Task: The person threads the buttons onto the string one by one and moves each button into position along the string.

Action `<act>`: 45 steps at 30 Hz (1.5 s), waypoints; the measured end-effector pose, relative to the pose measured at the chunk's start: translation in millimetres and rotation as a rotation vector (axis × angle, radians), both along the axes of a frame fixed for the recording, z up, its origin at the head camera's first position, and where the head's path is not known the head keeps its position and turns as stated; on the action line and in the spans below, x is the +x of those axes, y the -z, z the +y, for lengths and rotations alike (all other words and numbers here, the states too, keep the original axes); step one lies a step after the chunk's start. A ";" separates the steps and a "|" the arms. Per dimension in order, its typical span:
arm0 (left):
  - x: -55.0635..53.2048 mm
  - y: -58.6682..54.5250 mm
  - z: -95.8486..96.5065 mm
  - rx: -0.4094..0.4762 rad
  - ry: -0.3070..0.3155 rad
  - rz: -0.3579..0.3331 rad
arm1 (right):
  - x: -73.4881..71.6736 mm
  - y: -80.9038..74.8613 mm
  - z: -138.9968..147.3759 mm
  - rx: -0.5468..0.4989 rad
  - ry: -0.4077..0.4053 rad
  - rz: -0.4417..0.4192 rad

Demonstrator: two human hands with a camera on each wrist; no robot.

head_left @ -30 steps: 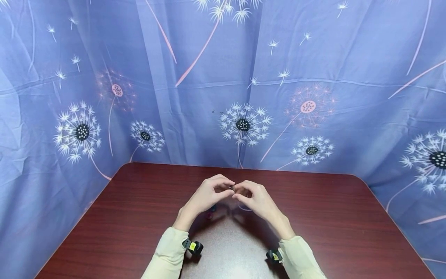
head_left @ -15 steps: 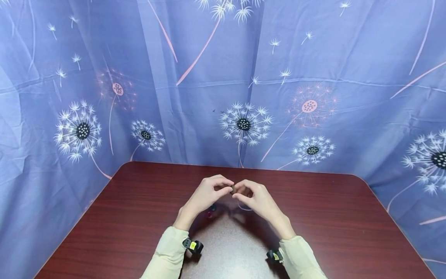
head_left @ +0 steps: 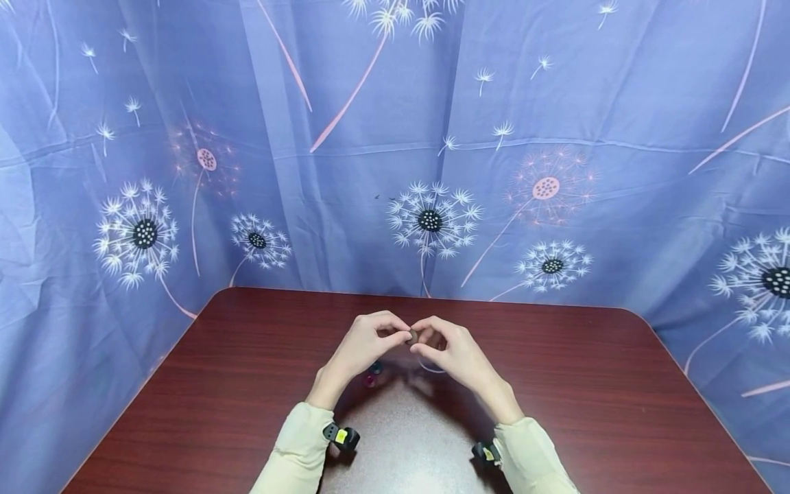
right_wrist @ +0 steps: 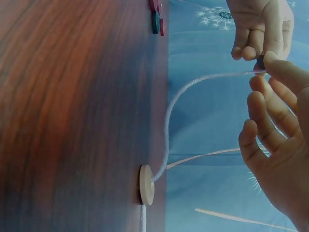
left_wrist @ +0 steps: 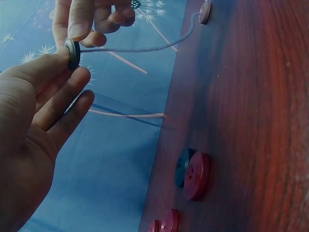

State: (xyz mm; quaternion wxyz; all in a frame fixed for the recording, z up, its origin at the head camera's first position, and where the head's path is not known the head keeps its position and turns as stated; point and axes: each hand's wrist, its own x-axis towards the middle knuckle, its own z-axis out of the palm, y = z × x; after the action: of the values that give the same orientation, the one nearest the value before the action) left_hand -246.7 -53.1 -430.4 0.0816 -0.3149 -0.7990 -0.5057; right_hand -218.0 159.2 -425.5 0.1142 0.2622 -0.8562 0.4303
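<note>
Both hands meet above the table at a small dark button [left_wrist: 72,54]. My left hand [head_left: 363,343] pinches the button between thumb and fingers. The thumb and index finger of my right hand [head_left: 458,350] close at the button's edge, and their tips partly cover it. A pale cord [right_wrist: 207,77] runs from the dark button down to a cream button [right_wrist: 147,185] on the table and continues beyond it. Where the cord meets the dark button, fingers hide part of it. In the head view, a loop of cord [head_left: 432,370] shows below my right hand.
On the dark red wooden table [head_left: 586,384], a red button [left_wrist: 197,176] overlaps a teal button [left_wrist: 183,166], with smaller-looking red buttons [left_wrist: 169,222] nearby. A blue dandelion-print curtain [head_left: 345,206] hangs behind the table. Each sleeve carries a black wrist camera [head_left: 347,439].
The dark button has turned slightly between the fingertips and shows more of its face. The left fingertips have shifted a little to the left; both forearms stay in place.
</note>
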 end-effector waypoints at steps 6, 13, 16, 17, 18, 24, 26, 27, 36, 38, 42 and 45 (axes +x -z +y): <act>-0.6 -0.1 0.8 -0.008 0.007 -0.012 | 0.2 0.4 0.3 0.004 -0.008 -0.013; -2.4 2.1 -1.2 -0.101 -0.010 0.031 | 0.2 1.8 0.7 0.016 -0.006 -0.027; -3.5 3.5 -3.4 -0.138 -0.031 0.041 | 0.4 2.5 0.9 0.022 -0.001 -0.043; -3.6 3.5 -4.1 -0.145 -0.036 0.038 | 0.5 2.8 1.0 0.022 0.000 -0.048; -3.7 3.4 -4.9 -0.151 -0.042 0.035 | 0.5 3.0 1.1 0.022 0.001 -0.052; -2.5 0.3 -7.9 -0.157 -0.044 -0.013 | 0.4 3.7 1.9 0.037 -0.007 -0.055; -2.2 -0.6 -8.6 -0.158 -0.042 -0.030 | 0.6 3.6 2.5 0.048 -0.009 -0.049; -2.2 -1.0 -9.0 -0.158 -0.041 -0.036 | 0.8 3.6 2.8 0.056 -0.010 -0.046; -2.9 -1.0 -12.4 -0.166 -0.056 -0.078 | -0.3 3.8 6.1 0.081 -0.031 -0.073; -3.5 -0.3 -12.8 -0.167 -0.064 -0.078 | -0.6 4.1 6.8 0.081 -0.034 -0.084; -3.9 0.6 -13.6 -0.173 -0.060 -0.083 | -1.5 5.6 7.6 0.085 -0.040 -0.090; -4.3 0.9 -14.3 -0.173 -0.043 -0.096 | -2.2 6.3 8.2 0.086 -0.043 -0.091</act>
State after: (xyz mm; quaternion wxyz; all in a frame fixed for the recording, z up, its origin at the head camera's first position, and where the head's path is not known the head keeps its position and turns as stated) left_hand -251.0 -67.4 -431.3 0.0264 -0.2791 -0.8492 -0.4475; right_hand -220.1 167.4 -431.8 0.0547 0.2655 -0.8724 0.4068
